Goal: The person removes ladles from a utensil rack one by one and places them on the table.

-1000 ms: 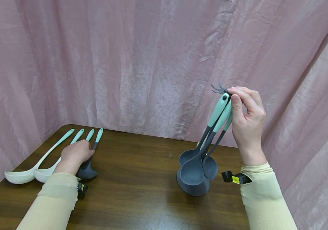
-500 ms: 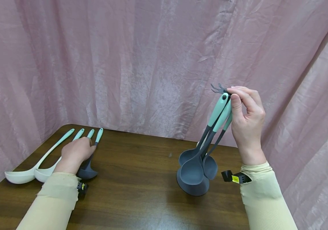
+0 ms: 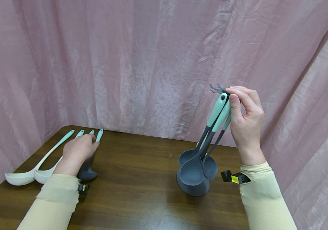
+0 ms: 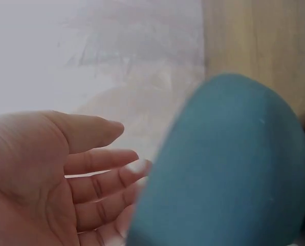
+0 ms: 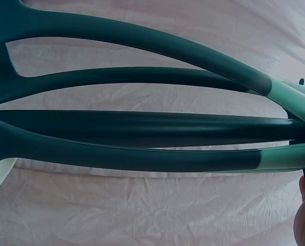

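Across the table (image 3: 135, 166), the right hand (image 3: 247, 118) pinches the utensil stand (image 3: 194, 191) by its top, likely steadying it; the left hand (image 3: 78, 149) lies over the dark ladle (image 3: 87, 174), contact unclear. Left wrist: fingers (image 4: 96, 187) relaxed, thumb apart, tips behind a blurred bowl (image 4: 224, 164). Right wrist: utensil shafts (image 5: 142, 35) crowd everything, grip cut off!
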A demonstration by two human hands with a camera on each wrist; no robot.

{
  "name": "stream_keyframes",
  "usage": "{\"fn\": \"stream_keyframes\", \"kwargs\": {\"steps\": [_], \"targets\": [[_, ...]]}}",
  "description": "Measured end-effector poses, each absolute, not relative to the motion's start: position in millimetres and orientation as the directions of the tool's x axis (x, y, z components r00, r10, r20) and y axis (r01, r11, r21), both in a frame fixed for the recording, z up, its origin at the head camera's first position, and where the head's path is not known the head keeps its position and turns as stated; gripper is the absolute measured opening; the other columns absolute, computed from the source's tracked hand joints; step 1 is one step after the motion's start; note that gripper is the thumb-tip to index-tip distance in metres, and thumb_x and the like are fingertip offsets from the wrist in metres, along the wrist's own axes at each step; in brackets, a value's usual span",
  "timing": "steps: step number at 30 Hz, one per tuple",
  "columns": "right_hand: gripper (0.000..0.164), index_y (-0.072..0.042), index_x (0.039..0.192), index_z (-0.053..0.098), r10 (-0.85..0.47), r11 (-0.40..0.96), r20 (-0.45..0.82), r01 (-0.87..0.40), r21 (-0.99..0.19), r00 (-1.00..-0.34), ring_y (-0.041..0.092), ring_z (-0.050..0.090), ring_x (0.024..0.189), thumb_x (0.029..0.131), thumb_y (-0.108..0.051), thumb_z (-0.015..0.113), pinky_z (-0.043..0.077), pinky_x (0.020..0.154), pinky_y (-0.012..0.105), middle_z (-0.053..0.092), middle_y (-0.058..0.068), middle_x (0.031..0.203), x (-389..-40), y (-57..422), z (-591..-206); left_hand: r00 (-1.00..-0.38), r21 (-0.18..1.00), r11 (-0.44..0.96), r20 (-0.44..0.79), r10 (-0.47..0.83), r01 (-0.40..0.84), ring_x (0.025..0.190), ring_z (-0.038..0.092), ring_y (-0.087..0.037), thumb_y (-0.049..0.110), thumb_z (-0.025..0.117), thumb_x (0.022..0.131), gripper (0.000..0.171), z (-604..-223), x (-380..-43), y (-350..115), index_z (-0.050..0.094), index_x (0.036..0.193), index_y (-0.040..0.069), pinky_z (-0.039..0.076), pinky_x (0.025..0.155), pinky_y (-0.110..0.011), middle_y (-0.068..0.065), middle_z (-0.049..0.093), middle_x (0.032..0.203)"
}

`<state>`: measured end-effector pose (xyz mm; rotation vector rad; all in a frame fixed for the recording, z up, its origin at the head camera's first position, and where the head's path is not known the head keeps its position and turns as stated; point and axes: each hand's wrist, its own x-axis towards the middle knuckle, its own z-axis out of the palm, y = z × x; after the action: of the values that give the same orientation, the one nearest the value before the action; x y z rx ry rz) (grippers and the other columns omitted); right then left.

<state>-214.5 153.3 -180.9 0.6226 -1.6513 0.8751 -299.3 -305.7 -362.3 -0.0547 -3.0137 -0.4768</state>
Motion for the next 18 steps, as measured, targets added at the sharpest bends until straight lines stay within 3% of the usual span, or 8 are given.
{"fn": "stream_keyframes", "kwargs": {"steps": [8,18], "targets": [[0.018,0.002,0.111,0.075,0.041,0.583,0.970,-0.782,-0.219,-0.241,0.030,0.060,0.113,0.098,-0.005,0.065,0.045,0.097,0.031,0.067,0.019,0.112,-214.1,151.9,-181.0,-0.982,0.311,0.946,0.184,0.037,0.094,0.092,0.064,-0.041,0.035,0.056,0.101,0.040,-351.6,-291.7,-291.9,0.063,0.129,0.007,0.048,0.063,-0.054,-0.018,0.067,0.119],[0.018,0.002,0.111,0.074,0.044,0.585,0.969,-0.780,-0.222,-0.243,0.028,0.059,0.113,0.099,-0.008,0.065,0.045,0.096,0.029,0.067,0.018,0.113,-214.7,152.5,-181.2,-0.963,0.307,0.941,0.261,0.061,0.143,0.091,0.066,-0.036,0.034,0.058,0.100,0.036,-337.4,-282.6,-276.3,0.066,0.124,0.008,0.049,0.068,-0.055,-0.013,0.071,0.107]]}}
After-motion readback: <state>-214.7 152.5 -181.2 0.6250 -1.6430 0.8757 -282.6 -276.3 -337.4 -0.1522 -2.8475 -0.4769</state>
